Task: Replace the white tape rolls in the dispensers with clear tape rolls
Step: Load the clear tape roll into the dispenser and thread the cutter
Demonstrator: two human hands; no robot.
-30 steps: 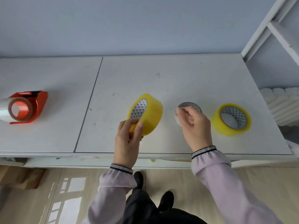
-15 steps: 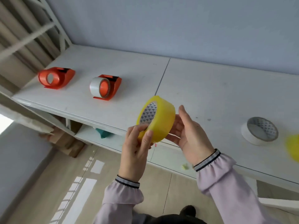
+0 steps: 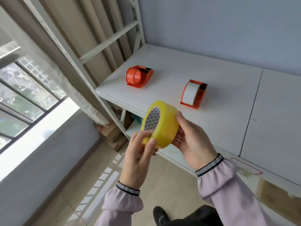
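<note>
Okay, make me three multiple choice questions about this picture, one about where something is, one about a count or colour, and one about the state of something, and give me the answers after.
1. Where is the yellow-looking tape roll?
A. On the table
B. Held in the air between both hands
C. Inside a dispenser

2. How many orange dispensers stand on the white table?
A. One
B. Two
C. Three

3. What state is the far dispenser in?
A. Loaded with a white roll
B. Loaded with a yellow roll
C. Holding no roll

Answers:
1. B: the left hand grips the roll's lower rim and the right hand holds its other side, in front of the table edge.
2. B: the far dispenser and the near dispenser are the only two.
3. C: its orange hub is bare, while the near one carries a white roll.
</note>
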